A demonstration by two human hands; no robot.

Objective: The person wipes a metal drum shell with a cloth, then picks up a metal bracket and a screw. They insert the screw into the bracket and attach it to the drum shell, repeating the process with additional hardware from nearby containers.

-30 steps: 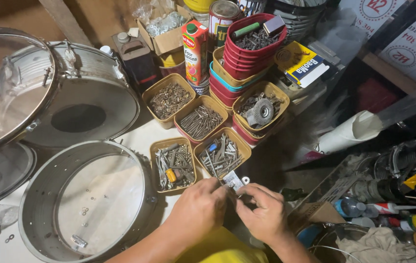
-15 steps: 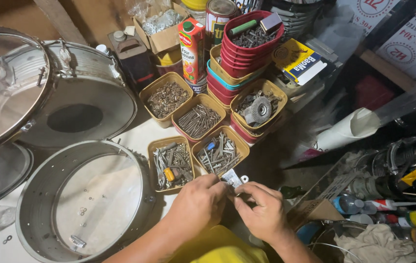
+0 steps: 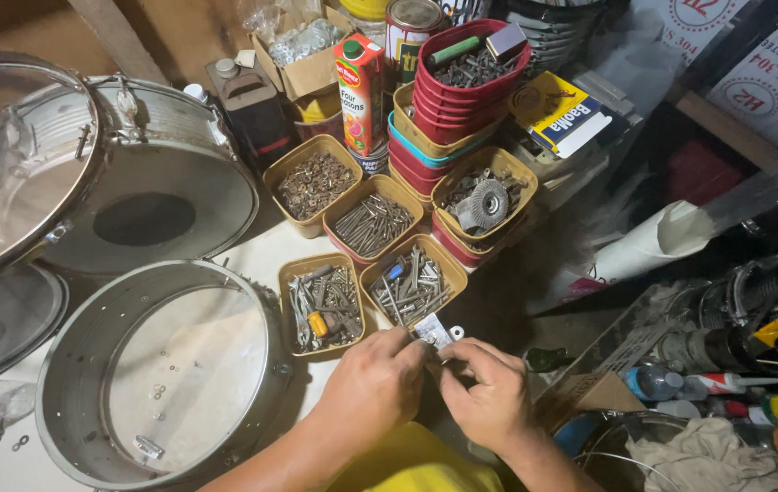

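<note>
My left hand (image 3: 372, 387) and my right hand (image 3: 489, 394) meet fingertip to fingertip near the bottom middle of the view, just in front of a tan tub of screws and bolts (image 3: 412, 282). Together they pinch a small flat metal bracket (image 3: 434, 333) with a round hole in its end. What else the fingers hold is hidden. A second tan tub with mixed hardware and a yellow-handled tool (image 3: 320, 302) sits just left of my left hand.
An open metal drum shell (image 3: 165, 374) lies at lower left, with more drums (image 3: 147, 196) behind it. Tubs of nails and screws (image 3: 372, 220), stacked red bowls (image 3: 471, 77), a juice carton (image 3: 363, 100) and cardboard boxes crowd the back. Bottles, rags and tools fill the lower right.
Both hands stay together on the small metal bracket; the fingers have shifted only slightly. The view has drifted a little.
</note>
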